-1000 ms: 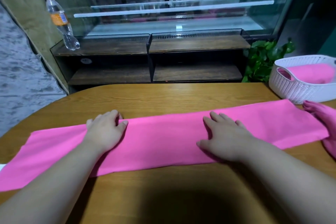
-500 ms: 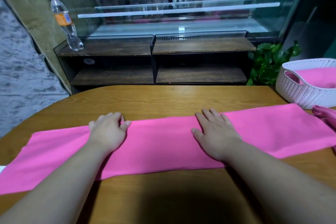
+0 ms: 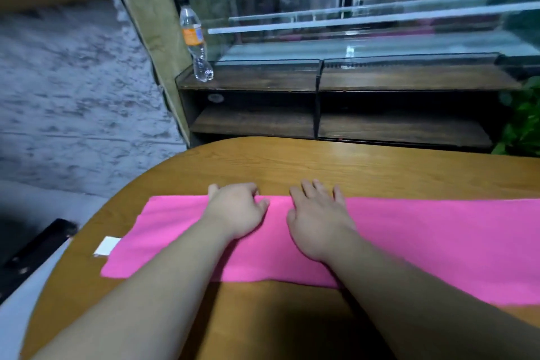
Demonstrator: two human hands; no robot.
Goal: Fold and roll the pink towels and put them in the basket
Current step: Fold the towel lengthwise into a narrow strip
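Towel lies on table, running 9-to-3. Left hand and right hand sit on it side by side, toward its 9 end. Shelf behind table at 12, bottle on top at 11. Plant at 2.

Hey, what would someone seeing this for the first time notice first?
The bright pink towel, lying as a long strip across the wooden table, dominates the view. The left hand and right hand rest on it side by side toward its left end. Behind, a clear bottle with an orange label stands on the dark shelf.
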